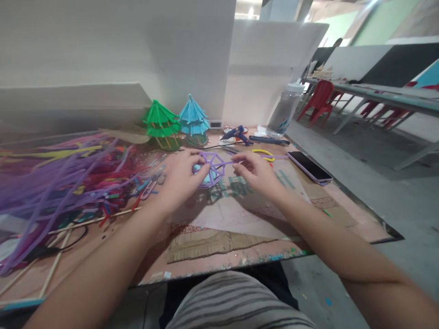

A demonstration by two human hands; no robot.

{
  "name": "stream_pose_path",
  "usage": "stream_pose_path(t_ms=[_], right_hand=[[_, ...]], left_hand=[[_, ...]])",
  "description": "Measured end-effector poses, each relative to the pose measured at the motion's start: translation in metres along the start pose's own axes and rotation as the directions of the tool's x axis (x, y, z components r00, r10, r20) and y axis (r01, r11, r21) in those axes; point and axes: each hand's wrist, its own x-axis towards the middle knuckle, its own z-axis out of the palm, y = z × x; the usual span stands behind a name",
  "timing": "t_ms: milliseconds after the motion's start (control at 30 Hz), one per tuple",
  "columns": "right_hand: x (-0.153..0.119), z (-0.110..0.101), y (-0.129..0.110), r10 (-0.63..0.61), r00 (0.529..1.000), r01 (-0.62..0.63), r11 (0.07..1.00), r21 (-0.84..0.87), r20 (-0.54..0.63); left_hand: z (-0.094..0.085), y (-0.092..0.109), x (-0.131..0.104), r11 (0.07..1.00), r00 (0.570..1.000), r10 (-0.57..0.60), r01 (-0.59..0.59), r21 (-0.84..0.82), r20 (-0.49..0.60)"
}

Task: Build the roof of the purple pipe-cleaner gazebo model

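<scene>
My left hand (188,171) pinches the left side of a purple wheel-shaped frame (219,172) with spokes, which looks made of pipe cleaners. A pale blue patch shows through or under its lower left part. From the frame's middle a purple pipe cleaner (227,163) runs right to my right hand (253,171), closed on it between thumb and fingers. Its free end seems to stretch on past the hand toward the phone. Both hands are just above a sheet of cardboard (219,244) with a translucent printed sheet (260,219) over it.
Left lies a heap of pipe cleaners (44,183) and thin wooden sticks (56,265). Behind stand green (160,121) and blue (193,114) tiered umbrella-like models. A glue gun (236,133), yellow-handled scissors (265,155), a bottle (284,109) and a phone (309,167) lie or stand toward the right.
</scene>
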Motion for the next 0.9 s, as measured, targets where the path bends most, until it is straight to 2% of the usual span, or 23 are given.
stream_pose_path(t_ms=[133, 233, 367, 567, 900], right_hand=[[0.001, 0.001, -0.007, -0.075, 0.996, 0.073, 0.997, -0.025, -0.053], [0.002, 0.002, -0.009, -0.083, 0.992, 0.078, 0.995, -0.055, -0.09], [0.001, 0.001, -0.007, -0.054, 0.994, 0.049, 0.997, -0.053, -0.095], [0.001, 0.005, -0.003, -0.134, 0.986, 0.131, 0.991, -0.037, -0.098], [0.0, 0.007, 0.002, -0.087, 0.993, 0.086, 0.996, -0.007, -0.08]], left_hand=[[0.0, 0.002, -0.002, 1.0, 1.0, 0.018, -0.018, 0.017, 0.0], [-0.002, 0.004, -0.003, 0.999, 0.999, 0.038, -0.039, 0.035, 0.03], [-0.002, 0.006, -0.003, 0.993, 0.994, 0.1, -0.103, 0.052, 0.046], [-0.001, 0.001, -0.002, 0.992, 0.994, 0.109, -0.109, 0.065, 0.009], [-0.002, 0.0, -0.003, 0.989, 0.991, 0.133, -0.135, 0.059, 0.023]])
